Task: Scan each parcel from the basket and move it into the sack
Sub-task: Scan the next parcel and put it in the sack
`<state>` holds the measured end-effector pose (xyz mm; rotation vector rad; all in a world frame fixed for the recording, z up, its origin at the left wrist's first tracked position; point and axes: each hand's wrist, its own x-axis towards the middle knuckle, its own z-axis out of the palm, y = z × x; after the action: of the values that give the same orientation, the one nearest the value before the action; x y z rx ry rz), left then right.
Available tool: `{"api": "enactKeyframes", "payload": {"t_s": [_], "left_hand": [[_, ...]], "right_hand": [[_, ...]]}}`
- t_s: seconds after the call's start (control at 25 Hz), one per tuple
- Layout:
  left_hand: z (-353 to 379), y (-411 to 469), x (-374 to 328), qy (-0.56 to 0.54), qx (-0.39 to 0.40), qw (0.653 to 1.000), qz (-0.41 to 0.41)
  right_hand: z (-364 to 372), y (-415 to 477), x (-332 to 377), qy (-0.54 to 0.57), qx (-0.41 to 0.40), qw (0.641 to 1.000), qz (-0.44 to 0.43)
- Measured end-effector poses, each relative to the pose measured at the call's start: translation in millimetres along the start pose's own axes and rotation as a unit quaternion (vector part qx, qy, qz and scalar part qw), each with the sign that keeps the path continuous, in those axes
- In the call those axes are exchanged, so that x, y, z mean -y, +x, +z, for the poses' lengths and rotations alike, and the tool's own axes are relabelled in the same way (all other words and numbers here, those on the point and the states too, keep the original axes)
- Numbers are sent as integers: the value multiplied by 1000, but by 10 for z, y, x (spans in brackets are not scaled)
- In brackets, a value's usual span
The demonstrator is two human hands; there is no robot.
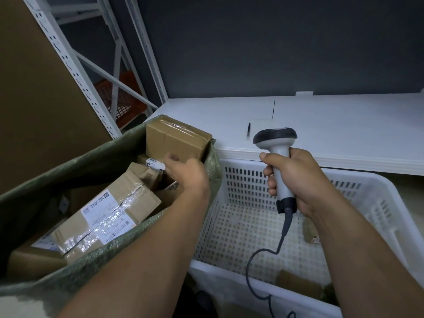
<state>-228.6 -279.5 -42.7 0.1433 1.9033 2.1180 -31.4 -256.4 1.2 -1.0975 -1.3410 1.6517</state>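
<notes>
The green woven sack [75, 161] stands open at the left and holds several taped cardboard parcels. One large labelled box [107, 214] lies across its middle. A plain brown box [176, 140] sits high at the sack's far rim. My left hand [187, 174] hovers just below that box with loosely curled fingers and holds nothing. My right hand [296, 180] grips the handle of a grey corded barcode scanner [275, 137] above the white perforated basket [378, 203]. Two small parcels [311, 230] [296, 281] lie in the basket, partly hidden by my right forearm.
A white shelf top [332, 125] runs behind the basket, with a small black stick-like item [249, 129] on it. White metal racking [68, 56] and an orange crate [121, 95] stand at the back left. A big brown cardboard panel [34, 88] fills the far left.
</notes>
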Motion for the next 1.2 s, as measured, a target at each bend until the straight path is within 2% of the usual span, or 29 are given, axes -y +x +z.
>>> {"api": "enactKeyframes", "payload": {"t_s": [0.2, 0.32, 0.44, 0.52, 0.6, 0.64, 0.76, 0.8, 0.84, 0.96, 1.08, 1.12, 1.2], "left_hand": [[280, -363, 72, -21, 102, 995, 3], [476, -625, 180, -10, 154, 988, -24], [631, -827, 332, 54, 203, 976, -65], [709, -961, 460, 140, 273, 948, -86], [758, -1075, 695, 252, 367, 889, -107], [764, -1139, 846, 313, 413, 847, -117], [741, -1232, 1325, 512, 519, 679, -92], [712, -1257, 1465, 549, 531, 639, -88], [700, -1291, 1614, 570, 537, 614, -100], [630, -1361, 1987, 587, 530, 589, -163], [653, -1387, 2324, 601, 550, 560, -152], [660, -1385, 2436, 608, 564, 541, -139], [653, -1361, 2677, 641, 600, 471, -88]], "right_hand": [[-173, -14, 6, -5, -23, 1000, 14], [-315, -29, -17, -8, -43, 999, 26], [-464, -23, -55, -16, -64, 997, 39], [-585, -12, -88, -25, -80, 995, 54], [-711, -12, -133, -27, -92, 993, 74], [-783, -16, -164, -27, -95, 992, 85], [-967, -27, -292, -32, -89, 989, 115], [-1020, -24, -358, -37, -83, 988, 125], [-1085, -10, -442, -45, -80, 986, 136], [-1200, 25, -756, -69, -84, 978, 177], [-1242, 70, -1016, -60, -89, 971, 215], [-1246, 87, -1063, -54, -88, 969, 225], [-1261, 151, -1125, -53, -83, 966, 238]]}}
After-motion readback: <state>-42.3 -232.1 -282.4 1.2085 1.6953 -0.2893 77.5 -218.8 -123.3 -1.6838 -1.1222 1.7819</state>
